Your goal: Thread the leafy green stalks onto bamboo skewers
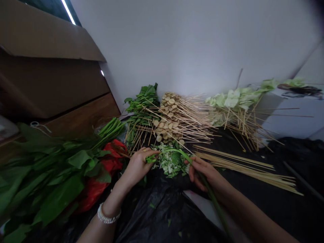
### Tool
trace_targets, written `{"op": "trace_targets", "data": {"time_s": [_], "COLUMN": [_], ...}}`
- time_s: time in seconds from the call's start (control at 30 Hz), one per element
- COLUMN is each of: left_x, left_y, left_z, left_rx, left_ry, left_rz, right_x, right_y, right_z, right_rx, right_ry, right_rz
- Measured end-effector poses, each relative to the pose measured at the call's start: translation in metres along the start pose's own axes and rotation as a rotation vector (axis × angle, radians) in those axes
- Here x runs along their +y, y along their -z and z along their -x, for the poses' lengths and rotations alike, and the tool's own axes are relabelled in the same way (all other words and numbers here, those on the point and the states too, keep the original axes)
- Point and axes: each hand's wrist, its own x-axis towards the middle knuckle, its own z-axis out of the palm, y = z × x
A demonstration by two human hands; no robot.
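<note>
My left hand [136, 165], a beaded bracelet on its wrist, is closed around a few short pieces of green stem [151, 158]. One long green stem [186, 156] arches across from my left fingertips to my right hand [205, 170], whose fingers pinch it; its lower part hangs down past my right forearm. Under and behind this arch lies a heap of chopped greens [172, 163] on black plastic sheeting [154, 216]. To the left, a big bunch of leafy greens [58, 172] rests on a red plastic bag [95, 190], cut stem ends pointing away from me.
Against the wall lie skewered green leaves [143, 101], skewers of round pale slices [169, 118], and skewers of pale green leaves [233, 99]. Loose bare skewers [253, 170] spread right of my right hand. A cardboard box [50, 81] stands at far left.
</note>
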Motion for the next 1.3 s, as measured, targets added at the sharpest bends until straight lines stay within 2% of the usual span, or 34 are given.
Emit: {"op": "trace_targets", "data": {"time_s": [0.1, 0.27, 0.4, 0.6, 0.77, 1.0, 1.17, 1.3], "left_x": [0.001, 0.003, 0.009, 0.018, 0.016, 0.008, 0.003, 0.002], "left_y": [0.0, -0.001, -0.002, -0.006, -0.011, -0.009, -0.005, -0.004], "left_z": [0.0, 0.0, 0.0, 0.001, 0.004, 0.004, 0.005, 0.004], "left_rx": [-0.04, 0.046, 0.116, 0.13, 0.145, 0.176, 0.231, 0.254], "left_ry": [0.011, 0.009, -0.066, -0.177, -0.244, -0.231, -0.225, -0.232], "left_rz": [0.037, -0.006, -0.038, -0.073, -0.182, -0.261, -0.217, -0.224], "right_x": [0.001, 0.004, 0.006, 0.011, 0.012, 0.013, 0.013, 0.012], "right_y": [0.001, 0.0, -0.001, -0.001, -0.001, 0.003, 0.005, 0.003], "right_z": [0.0, 0.004, 0.005, 0.005, 0.005, 0.004, 0.003, 0.004], "right_rx": [-0.026, -0.071, -0.111, -0.154, -0.166, -0.135, -0.047, -0.036], "right_ry": [-0.017, -0.053, -0.051, -0.043, -0.057, -0.054, -0.034, -0.056], "right_rz": [0.003, 0.045, 0.098, 0.122, 0.117, 0.142, 0.29, 0.292]}}
